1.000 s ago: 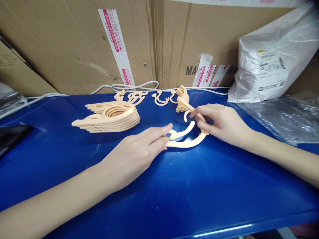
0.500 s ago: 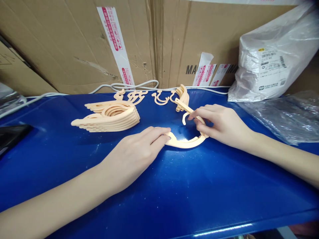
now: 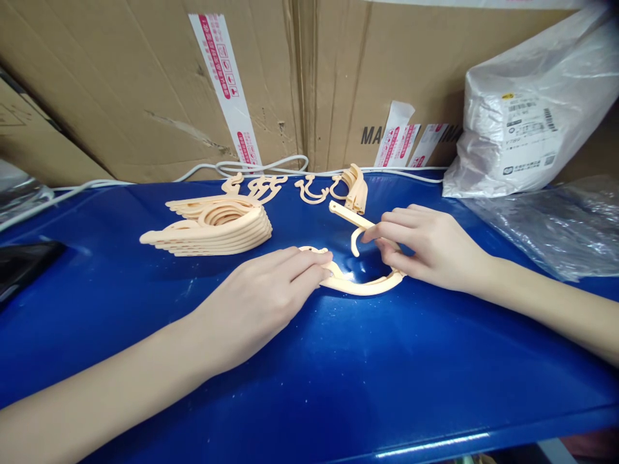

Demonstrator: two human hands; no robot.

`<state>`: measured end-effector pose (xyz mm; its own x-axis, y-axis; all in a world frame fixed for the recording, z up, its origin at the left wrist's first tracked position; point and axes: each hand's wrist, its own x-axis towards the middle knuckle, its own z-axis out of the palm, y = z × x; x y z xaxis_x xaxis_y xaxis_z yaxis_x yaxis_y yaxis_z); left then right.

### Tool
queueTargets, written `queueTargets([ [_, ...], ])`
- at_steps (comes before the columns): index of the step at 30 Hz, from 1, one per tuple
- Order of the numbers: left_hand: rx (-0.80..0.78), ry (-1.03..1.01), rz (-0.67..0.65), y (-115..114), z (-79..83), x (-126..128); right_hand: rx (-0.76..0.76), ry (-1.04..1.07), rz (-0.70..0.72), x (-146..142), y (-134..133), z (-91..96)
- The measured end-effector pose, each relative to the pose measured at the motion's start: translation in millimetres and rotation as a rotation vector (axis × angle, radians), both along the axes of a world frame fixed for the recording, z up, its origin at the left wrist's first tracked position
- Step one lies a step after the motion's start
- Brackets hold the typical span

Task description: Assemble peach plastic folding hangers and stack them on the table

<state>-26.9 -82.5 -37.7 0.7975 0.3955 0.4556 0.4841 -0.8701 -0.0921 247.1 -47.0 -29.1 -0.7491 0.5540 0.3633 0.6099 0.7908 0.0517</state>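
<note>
A beige plastic folding hanger [image 3: 367, 288] lies in a curve low over the blue table, between my two hands. My left hand [image 3: 264, 293] pinches its left end, where a rounded piece shows just beyond the fingertips. At the other side my right hand [image 3: 430, 241] is closed on the hanger's other arm, whose straight end with a small hole points up and left. A curved hook tip shows under my right fingers. Where the pieces meet is partly hidden by that hand. Left of my hands sits a neat stack of the same beige hangers [image 3: 227, 238].
Several loose beige hooks [image 3: 312, 191] and a small pile of hanger arms [image 3: 356, 190] lie at the back. A white cable [image 3: 193, 169] runs before cardboard boxes [image 3: 145, 77]. A white plastic parcel bag [image 3: 522, 129] stands right; a black object [image 3: 29, 264] lies left.
The straight arm in my right hand has swung slightly left and down toward me, away from the back pile. The hanger's curve has shifted a little nearer. Both hands keep their grip.
</note>
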Motion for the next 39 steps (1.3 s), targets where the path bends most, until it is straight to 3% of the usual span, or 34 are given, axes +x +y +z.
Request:
queueTargets([
  [10,0.006,-0.025,-0.018,-0.2,1.4,-0.7,0.035,-0.051,0.149,-1.6,-1.1,-2.8],
  [15,0.163,-0.014,-0.001,2.6,5.3,0.8,0.049,-0.069,0.2,-6.6,-7.2,-2.5],
  [21,0.339,0.056,0.132,-0.1,11.5,2.7,0.056,-0.065,0.2,-12.6,-13.4,-1.5],
  [31,-0.178,-0.178,0.224,-2.9,16.7,5.4,-0.107,0.044,0.252,-20.3,-23.3,-7.7],
  [35,-0.226,-0.243,0.338,-6.0,20.6,5.9,-0.127,0.036,0.258,-21.8,-22.4,-11.4],
  [39,-0.17,-0.216,0.418,-5.5,19.8,4.3,-0.171,-0.001,0.249,-25.5,-21.9,-12.6],
])
